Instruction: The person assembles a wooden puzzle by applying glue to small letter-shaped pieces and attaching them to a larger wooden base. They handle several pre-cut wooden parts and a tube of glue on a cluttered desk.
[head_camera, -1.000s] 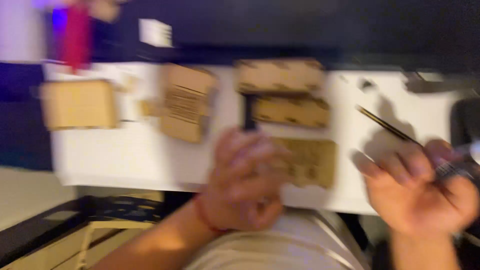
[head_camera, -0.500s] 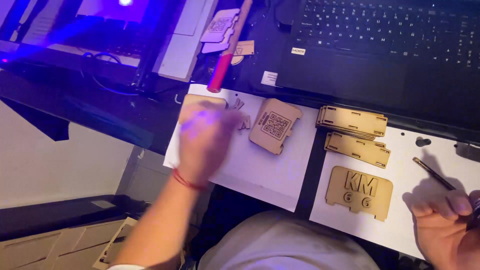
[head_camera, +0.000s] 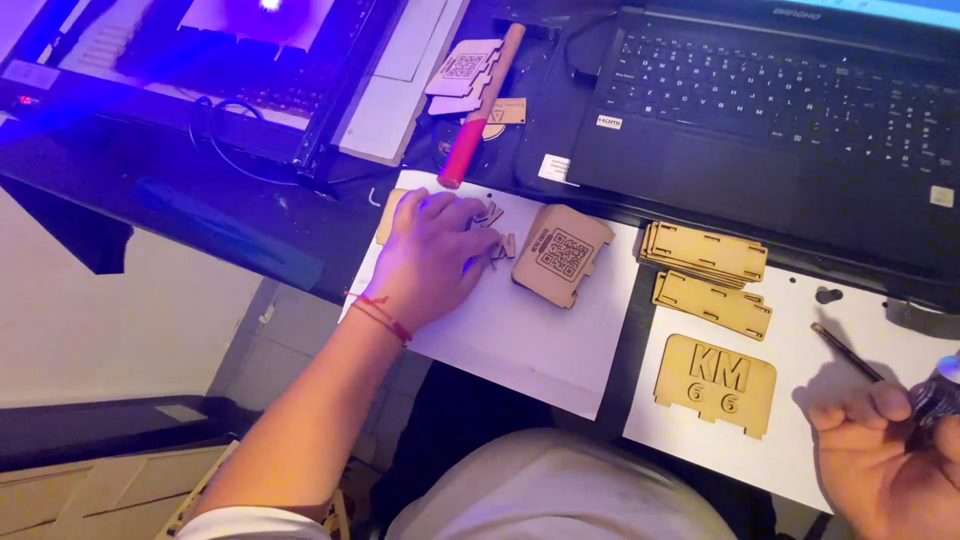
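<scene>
Several small wooden pieces (head_camera: 497, 236) under left hand (head_camera: 430, 255).

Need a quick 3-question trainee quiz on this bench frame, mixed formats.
1. True or false: the left hand rests on small wooden pieces on the white sheet.
2. What lies nearest the left hand's fingertips? A) hammer B) assembled wooden box C) pencil
3. What does the right hand grip?

Key: 1 true. 2 B. 3 A small dark object, largely cut off at the frame edge, cannot tell what.
</scene>
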